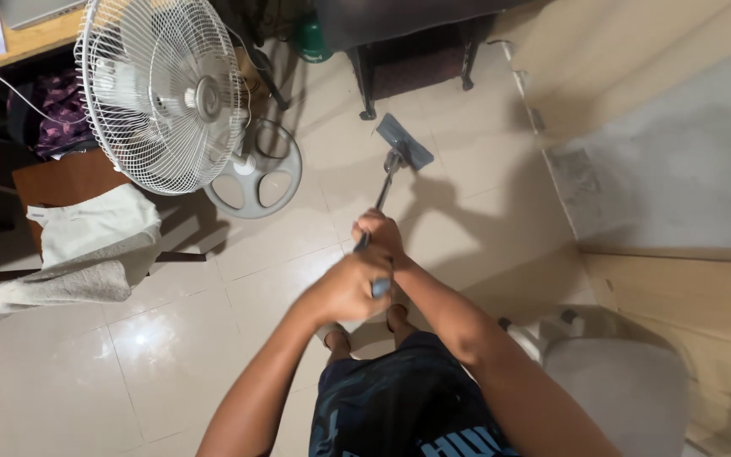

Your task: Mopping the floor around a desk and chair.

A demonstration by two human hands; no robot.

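Floor tiles [171, 355], pale and glossy with lamp glare, are seen from above and fill most of the view. A white pedestal fan [162, 89] is stood at upper left on its round spoked base [255, 173], with a wooden chair draped in grey and white cloth [78, 254] just beside it. A dark table frame [416, 59] is set at the top, and a grey padded office chair [619, 381] is placed at lower right against a beige wall.

A flat mop [387, 182] is held out in front of the body, its metal handle angled down and away so that the grey rectangular mop head [405, 141] is laid on the tiles near the table legs. The handle is gripped by both hands: the right hand [380, 233] is wrapped around the shaft further down, and the left hand [350, 288] is closed over the blue handle end, nearer the body. Bare toes are shown just below the hands.

Several hazards can be judged from this arrangement. The mop head could be knocked against the table legs if pushed further forward. The fan base or its trailing cable could be caught by a sideways sweep, and the fan tipped. Bare feet could be made to slip wherever the glossy tiles are wetted.
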